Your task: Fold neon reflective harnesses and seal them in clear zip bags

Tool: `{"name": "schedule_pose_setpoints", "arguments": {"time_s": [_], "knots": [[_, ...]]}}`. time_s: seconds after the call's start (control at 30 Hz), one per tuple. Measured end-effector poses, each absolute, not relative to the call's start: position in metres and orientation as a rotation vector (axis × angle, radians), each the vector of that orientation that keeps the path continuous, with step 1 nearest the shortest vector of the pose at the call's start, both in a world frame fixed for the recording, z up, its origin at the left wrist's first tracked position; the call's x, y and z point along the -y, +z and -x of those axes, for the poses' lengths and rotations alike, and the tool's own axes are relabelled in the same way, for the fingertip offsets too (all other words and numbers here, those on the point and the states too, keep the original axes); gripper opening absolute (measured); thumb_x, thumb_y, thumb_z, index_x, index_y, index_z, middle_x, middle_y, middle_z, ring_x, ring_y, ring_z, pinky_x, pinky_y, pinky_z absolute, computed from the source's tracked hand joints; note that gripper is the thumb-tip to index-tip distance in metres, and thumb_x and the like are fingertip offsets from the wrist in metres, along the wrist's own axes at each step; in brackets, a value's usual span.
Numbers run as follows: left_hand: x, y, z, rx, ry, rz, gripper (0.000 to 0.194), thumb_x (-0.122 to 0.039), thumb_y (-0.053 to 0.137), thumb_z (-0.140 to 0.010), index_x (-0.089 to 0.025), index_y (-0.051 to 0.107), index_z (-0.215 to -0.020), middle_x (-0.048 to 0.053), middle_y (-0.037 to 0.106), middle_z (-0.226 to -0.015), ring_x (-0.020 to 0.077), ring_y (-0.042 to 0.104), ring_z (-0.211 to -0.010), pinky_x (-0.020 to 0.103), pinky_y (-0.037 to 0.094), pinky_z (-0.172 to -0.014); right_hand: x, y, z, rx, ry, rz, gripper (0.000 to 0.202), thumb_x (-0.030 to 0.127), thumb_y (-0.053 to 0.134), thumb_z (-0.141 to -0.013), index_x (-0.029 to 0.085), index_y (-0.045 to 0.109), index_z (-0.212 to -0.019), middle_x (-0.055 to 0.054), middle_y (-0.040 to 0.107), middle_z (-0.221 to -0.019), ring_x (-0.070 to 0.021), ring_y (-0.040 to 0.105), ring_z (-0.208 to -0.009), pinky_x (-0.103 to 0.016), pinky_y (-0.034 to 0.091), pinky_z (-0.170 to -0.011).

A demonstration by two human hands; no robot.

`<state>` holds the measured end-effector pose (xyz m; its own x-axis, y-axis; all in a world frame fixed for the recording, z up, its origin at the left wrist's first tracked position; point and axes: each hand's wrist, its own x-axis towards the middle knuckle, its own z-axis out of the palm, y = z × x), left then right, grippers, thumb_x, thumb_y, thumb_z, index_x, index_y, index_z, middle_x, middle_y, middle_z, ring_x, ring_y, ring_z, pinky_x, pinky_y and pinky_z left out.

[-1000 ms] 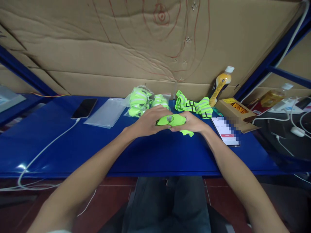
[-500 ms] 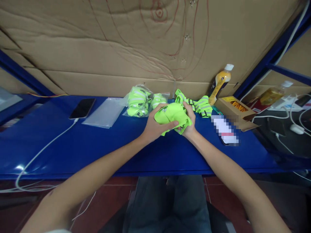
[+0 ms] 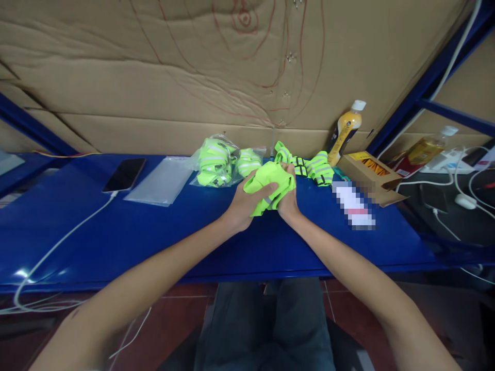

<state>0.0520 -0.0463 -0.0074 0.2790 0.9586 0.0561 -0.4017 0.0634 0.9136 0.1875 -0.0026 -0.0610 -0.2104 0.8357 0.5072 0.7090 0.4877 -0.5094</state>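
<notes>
Between my two hands is a bundled neon-yellow cloth piece (image 3: pixel 273 180), crumpled, with a bit of grey stripe on its lower part. My left hand (image 3: pixel 245 203) grips its left side, the thumb lying across the front. My right hand (image 3: pixel 289 198) is closed round the right side, its fingers partly hidden behind the cloth. Just behind are neon-yellow striped bundles in a clear bag (image 3: pixel 215 162) and a smaller bagged bundle (image 3: pixel 249 161). To the right lies a loose neon-yellow strap piece (image 3: pixel 319 167) with grey stripes and black buckles.
Flat clear plastic bags (image 3: pixel 158 183) and a charging phone (image 3: pixel 124 174) lie left on the blue table (image 3: pixel 185 242). A juice bottle (image 3: pixel 347 129), an open cardboard box (image 3: pixel 373 172) and a pixelated phone-shaped item (image 3: pixel 353 205) are at the right. Cardboard (image 3: pixel 154 98) walls the back.
The cloth bundle has been turned and pressed more compact, now showing a grey stripe. My right hand has shifted left, closer to my left hand. The whole view has moved slightly.
</notes>
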Motion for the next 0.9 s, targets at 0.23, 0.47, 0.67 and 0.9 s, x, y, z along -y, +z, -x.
{"name": "schedule_pose_setpoints", "arguments": {"time_s": [0.23, 0.47, 0.67, 0.9], "knots": [[0.026, -0.006, -0.038, -0.671, 1.080, -0.949, 0.072, -0.050, 0.108, -0.058, -0.019, 0.078, -0.115, 0.010, 0.083, -0.119, 0.0308, 0.080, -0.109, 0.038, 0.067, -0.094, 0.012, -0.044, -0.188, 1.565, 0.576, 1.115, 0.068, 0.073, 0.026, -0.112, 0.027, 0.069, -0.136, -0.011, 0.075, -0.125, -0.0318, 0.069, -0.127, -0.050, 0.059, -0.109], [0.000, 0.007, -0.013, -0.749, 1.453, -1.536, 0.078, -0.047, 0.108, -0.057, -0.018, 0.079, -0.124, 0.010, 0.083, -0.120, 0.0301, 0.079, -0.107, 0.041, 0.066, -0.096, 0.011, -0.014, -0.196, 1.221, 0.908, 0.854, 0.082, 0.095, 0.049, -0.093, 0.027, 0.073, -0.130, -0.010, 0.074, -0.143, -0.0316, 0.070, -0.133, -0.052, 0.056, -0.118], [0.008, 0.004, -0.005, -0.755, 1.472, -2.307, 0.063, -0.039, 0.097, -0.077, -0.020, 0.076, -0.134, 0.009, 0.082, -0.126, 0.0290, 0.079, -0.113, 0.040, 0.060, -0.105, 0.025, -0.016, -0.185, 1.310, 0.916, 0.741, 0.057, 0.075, 0.074, -0.093, 0.028, 0.073, -0.127, -0.007, 0.076, -0.133, -0.0260, 0.070, -0.127, -0.044, 0.053, -0.117], [0.017, -0.005, -0.007, -0.722, 1.483, -2.557, 0.083, -0.062, 0.075, -0.097, -0.020, 0.050, -0.165, 0.018, 0.070, -0.143, 0.0329, 0.070, -0.126, 0.046, 0.056, -0.107, 0.040, -0.020, -0.171, 1.140, 1.089, 0.742, 0.048, 0.064, 0.091, -0.080, 0.024, 0.072, -0.096, 0.000, 0.069, -0.088, -0.0160, 0.064, -0.077, -0.030, 0.057, -0.072]]}}
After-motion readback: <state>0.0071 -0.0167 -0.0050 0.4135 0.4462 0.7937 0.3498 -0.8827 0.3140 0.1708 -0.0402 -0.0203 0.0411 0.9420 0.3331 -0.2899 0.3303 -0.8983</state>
